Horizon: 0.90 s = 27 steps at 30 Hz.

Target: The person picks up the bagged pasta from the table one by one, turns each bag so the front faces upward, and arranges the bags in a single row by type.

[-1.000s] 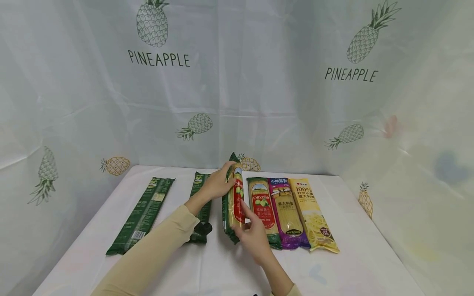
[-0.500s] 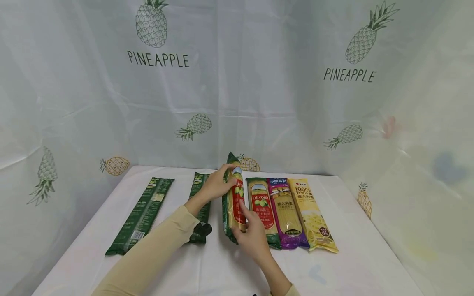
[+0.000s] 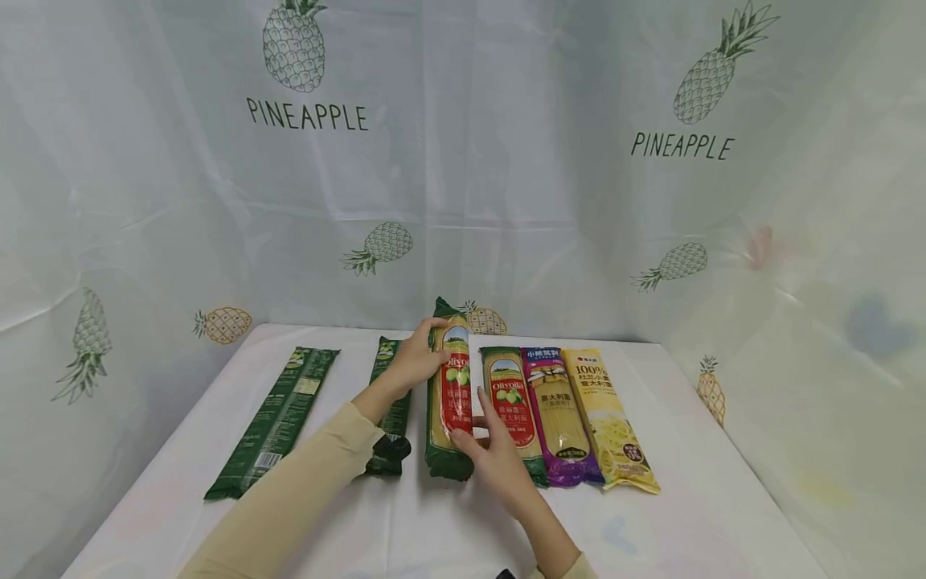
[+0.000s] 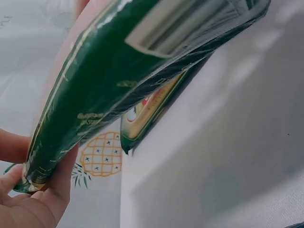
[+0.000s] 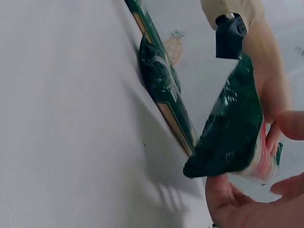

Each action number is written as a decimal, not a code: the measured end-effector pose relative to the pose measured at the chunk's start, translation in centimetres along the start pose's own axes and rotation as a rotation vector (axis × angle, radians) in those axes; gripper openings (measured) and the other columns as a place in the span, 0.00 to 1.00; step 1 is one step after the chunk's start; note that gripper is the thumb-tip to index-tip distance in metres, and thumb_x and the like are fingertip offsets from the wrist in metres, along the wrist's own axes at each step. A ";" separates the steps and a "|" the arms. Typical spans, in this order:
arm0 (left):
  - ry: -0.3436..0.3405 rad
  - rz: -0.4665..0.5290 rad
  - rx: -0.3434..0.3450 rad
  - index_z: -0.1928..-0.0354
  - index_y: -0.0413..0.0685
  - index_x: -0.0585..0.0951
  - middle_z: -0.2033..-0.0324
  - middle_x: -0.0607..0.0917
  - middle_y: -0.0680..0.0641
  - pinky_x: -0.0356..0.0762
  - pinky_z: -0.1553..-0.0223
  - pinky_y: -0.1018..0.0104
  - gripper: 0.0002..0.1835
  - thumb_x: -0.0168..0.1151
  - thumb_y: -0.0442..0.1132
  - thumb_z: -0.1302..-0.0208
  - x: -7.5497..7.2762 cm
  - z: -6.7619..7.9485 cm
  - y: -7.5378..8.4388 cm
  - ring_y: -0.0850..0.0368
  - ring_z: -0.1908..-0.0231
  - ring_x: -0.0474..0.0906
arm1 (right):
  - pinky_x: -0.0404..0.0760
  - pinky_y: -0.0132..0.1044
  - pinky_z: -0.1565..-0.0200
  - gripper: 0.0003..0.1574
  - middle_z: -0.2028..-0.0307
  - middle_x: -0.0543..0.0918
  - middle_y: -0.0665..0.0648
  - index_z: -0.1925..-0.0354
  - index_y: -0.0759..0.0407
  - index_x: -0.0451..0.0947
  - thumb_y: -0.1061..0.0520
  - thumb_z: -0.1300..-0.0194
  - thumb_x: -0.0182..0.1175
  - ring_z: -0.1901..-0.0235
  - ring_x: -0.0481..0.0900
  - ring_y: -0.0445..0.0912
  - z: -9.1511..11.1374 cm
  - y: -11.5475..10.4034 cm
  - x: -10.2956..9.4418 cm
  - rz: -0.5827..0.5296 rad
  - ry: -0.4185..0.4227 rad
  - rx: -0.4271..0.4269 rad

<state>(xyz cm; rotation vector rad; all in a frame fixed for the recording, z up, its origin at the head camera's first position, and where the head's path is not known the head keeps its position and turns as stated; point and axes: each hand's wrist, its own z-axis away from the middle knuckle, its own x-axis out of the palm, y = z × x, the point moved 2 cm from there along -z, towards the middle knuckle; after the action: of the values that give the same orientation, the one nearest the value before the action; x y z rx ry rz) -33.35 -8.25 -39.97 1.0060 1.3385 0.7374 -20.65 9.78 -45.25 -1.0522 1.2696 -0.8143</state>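
Observation:
My left hand (image 3: 418, 354) grips the upper left edge of a green spaghetti packet (image 3: 450, 398), its red label facing up. In the left wrist view the packet's green back (image 4: 95, 85) slants across, with fingers (image 4: 59, 173) around its far end. My right hand (image 3: 499, 462) is at the packet's lower right side, thumb touching the edge and index finger extended apart from it. In the right wrist view the packet's green end (image 5: 228, 133) lies above a digit that touches it, while other fingers (image 5: 290, 126) stand apart. The packet is tilted, above the table.
To the right lie a matching green packet (image 3: 510, 402), a purple spaghetti packet (image 3: 560, 410) and a yellow one (image 3: 608, 410). Two green packets lie back up at left, one (image 3: 278, 418) farther out and one (image 3: 391, 414) partly behind the left forearm. A printed curtain (image 3: 463, 161) hangs behind the table (image 3: 405, 531).
The held packet has turned so its red label faces up more fully, and has shifted slightly left with my left hand. My right index finger has come away from the label.

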 end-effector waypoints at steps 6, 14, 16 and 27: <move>-0.020 0.078 -0.029 0.22 0.62 0.65 0.30 0.74 0.37 0.79 0.44 0.41 0.30 0.60 0.39 0.21 -0.4 0.2 0.1 0.38 0.42 0.80 | 0.83 0.58 0.43 0.57 0.32 0.74 0.69 0.12 0.41 0.42 0.43 0.24 0.64 0.43 0.81 0.54 0.1 -0.1 -0.6 -0.136 -0.107 0.082; -0.056 0.056 -0.038 0.21 0.59 0.64 0.33 0.76 0.34 0.80 0.45 0.44 0.30 0.57 0.38 0.20 -0.3 0.2 -0.2 0.40 0.43 0.81 | 0.86 0.42 0.47 0.57 0.42 0.76 0.65 0.13 0.39 0.46 0.55 0.25 0.68 0.52 0.83 0.49 -0.1 0.4 -0.4 -0.225 -0.138 0.013; -0.067 0.043 -0.027 0.21 0.58 0.63 0.34 0.76 0.34 0.81 0.47 0.45 0.30 0.57 0.38 0.20 -0.3 0.2 -0.1 0.41 0.44 0.82 | 0.86 0.40 0.49 0.57 0.42 0.76 0.65 0.13 0.39 0.47 0.57 0.26 0.68 0.53 0.84 0.49 -0.1 0.5 -0.3 -0.233 -0.119 0.004; -0.054 -0.160 0.055 0.15 0.57 0.52 0.42 0.83 0.32 0.83 0.58 0.51 0.40 0.59 0.43 0.20 -0.6 0.4 0.4 0.48 0.60 0.87 | 0.88 0.37 0.52 0.58 0.43 0.73 0.67 0.13 0.41 0.48 0.62 0.27 0.68 0.53 0.89 0.51 0.0 0.5 0.3 -0.315 -0.079 -0.056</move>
<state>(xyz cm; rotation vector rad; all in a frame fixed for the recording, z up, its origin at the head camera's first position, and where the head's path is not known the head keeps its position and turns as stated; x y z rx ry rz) -33.03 -8.71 -39.39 0.9436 1.3806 0.5522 -20.61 9.67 -45.86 -1.3377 1.0794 -0.9683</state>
